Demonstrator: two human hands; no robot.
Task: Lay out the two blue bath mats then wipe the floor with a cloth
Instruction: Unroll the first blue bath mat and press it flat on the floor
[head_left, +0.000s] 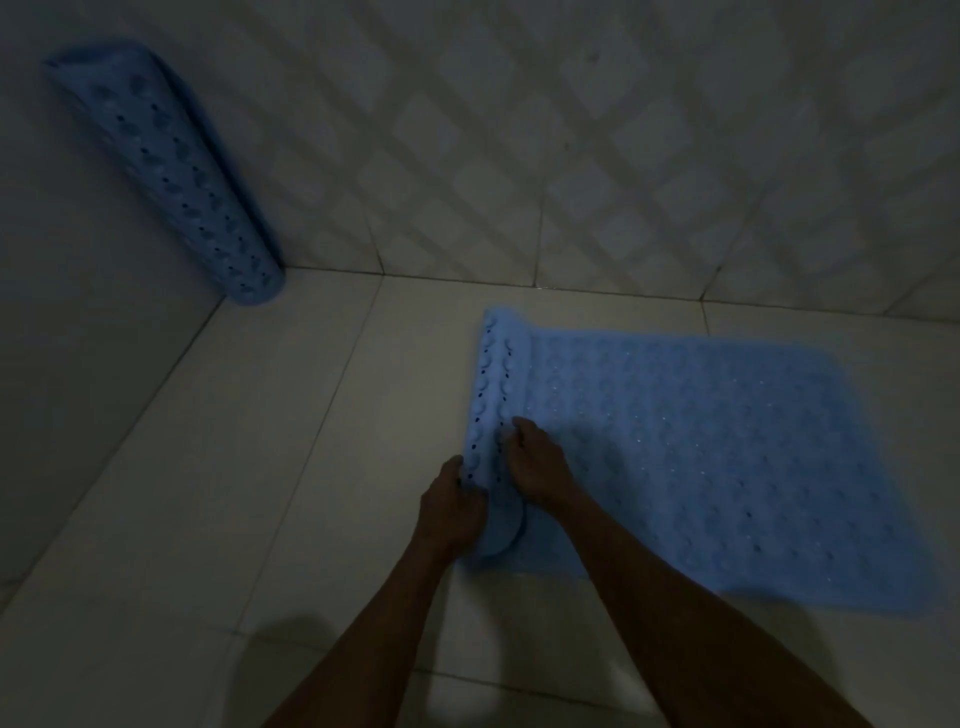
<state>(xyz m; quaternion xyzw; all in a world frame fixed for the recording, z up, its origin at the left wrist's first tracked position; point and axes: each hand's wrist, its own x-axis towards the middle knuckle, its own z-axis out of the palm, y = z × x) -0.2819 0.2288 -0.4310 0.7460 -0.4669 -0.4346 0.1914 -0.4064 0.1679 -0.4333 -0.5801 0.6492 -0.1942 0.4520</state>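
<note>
1. The left hand (452, 512) is closed around the near end of the roll (493, 415), on its left side; the right hand (535, 462) is pressed against the roll's right side, fingers curled onto it.
2. That roll is the last curled part of the first bath mat (701, 467), most of which is already spread flat on the floor (260, 467), to the right of the hands.
3. The roll is best pushed leftward evenly along its whole length, so that the mat is laid square and no corner is left curling.
4. The flat part should be pressed down so the suction cups can grip; this is a judgement.
5. The second bath mat (171, 171) is seen rolled, propped upright in the far left corner, untouched.
6. No cloth is in view.
</note>
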